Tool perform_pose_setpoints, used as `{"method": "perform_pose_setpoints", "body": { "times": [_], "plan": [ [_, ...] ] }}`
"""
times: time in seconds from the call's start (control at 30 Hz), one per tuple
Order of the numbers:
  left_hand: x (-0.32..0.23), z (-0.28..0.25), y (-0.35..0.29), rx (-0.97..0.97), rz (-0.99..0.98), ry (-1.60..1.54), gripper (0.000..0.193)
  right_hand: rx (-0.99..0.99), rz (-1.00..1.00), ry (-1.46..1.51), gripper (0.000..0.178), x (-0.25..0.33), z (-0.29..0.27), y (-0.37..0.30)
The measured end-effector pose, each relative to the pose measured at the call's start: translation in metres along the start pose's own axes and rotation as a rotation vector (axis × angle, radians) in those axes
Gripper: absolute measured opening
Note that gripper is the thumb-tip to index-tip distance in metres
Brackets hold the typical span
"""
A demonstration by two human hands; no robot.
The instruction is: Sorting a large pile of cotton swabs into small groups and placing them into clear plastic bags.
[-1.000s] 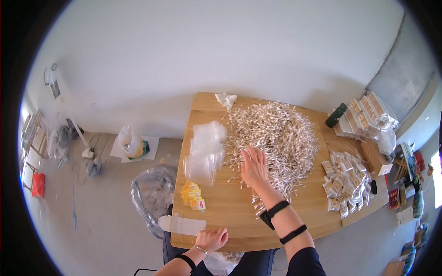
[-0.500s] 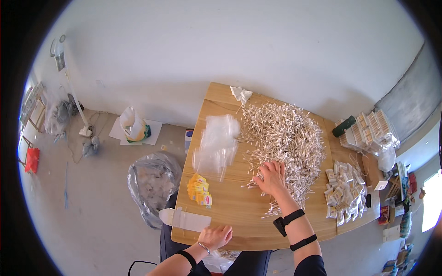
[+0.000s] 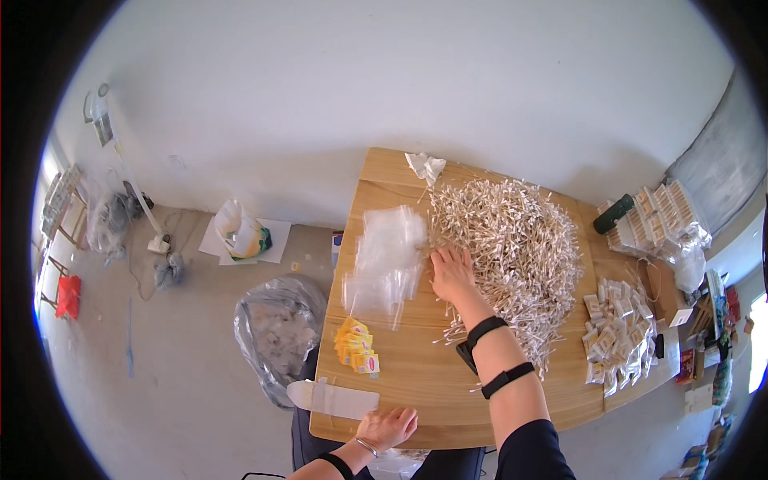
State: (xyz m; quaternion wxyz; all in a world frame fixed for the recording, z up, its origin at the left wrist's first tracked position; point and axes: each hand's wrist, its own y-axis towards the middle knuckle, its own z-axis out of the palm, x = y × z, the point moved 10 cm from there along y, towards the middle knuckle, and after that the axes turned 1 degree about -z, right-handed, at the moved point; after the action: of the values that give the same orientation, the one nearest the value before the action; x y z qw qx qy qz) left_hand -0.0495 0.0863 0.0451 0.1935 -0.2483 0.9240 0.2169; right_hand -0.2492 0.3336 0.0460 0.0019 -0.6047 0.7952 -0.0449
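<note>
My right hand (image 3: 453, 272) lies palm down with fingers spread at the left edge of a big heap of thin white sticks (image 3: 512, 240) on the wooden table (image 3: 416, 376). It touches the table and sticks beside a loose stack of clear plastic bags (image 3: 386, 260). My left hand (image 3: 389, 426) rests at the near table edge, fingers curled on the wood, next to a flat white strip (image 3: 334, 398). It holds nothing that I can see. A small pile of yellow sachets (image 3: 357, 346) sits between the strip and the bags.
Filled small packets (image 3: 616, 336) lie in a pile at the table's right end, with boxes (image 3: 652, 216) and a dark green cylinder (image 3: 613, 214) behind. A crumpled white wrapper (image 3: 426, 166) sits at the far edge. On the floor, left, stands a large clear bag (image 3: 280, 324).
The view has shifted, so the table sits further right and lower in the picture. My right hand has slid left from the heap toward the clear bags. My left hand stays at the near edge.
</note>
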Motion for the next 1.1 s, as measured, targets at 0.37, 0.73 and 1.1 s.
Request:
{"method": "perform_pose_setpoints", "body": {
  "times": [0.37,0.73,1.1],
  "plan": [
    [0.006,-0.003,0.000,-0.022,-0.036,-0.008,0.014,-0.010,-0.113,-0.090,0.037,0.002,-0.004,-0.137],
    [0.004,0.003,-0.003,-0.005,-0.054,-0.001,0.013,-0.233,0.065,0.453,0.043,0.081,-0.002,-0.080],
    [0.011,0.002,-0.008,-0.007,-0.066,-0.027,0.012,-0.223,0.520,0.990,0.034,0.041,0.046,-0.098]
  ]
}}
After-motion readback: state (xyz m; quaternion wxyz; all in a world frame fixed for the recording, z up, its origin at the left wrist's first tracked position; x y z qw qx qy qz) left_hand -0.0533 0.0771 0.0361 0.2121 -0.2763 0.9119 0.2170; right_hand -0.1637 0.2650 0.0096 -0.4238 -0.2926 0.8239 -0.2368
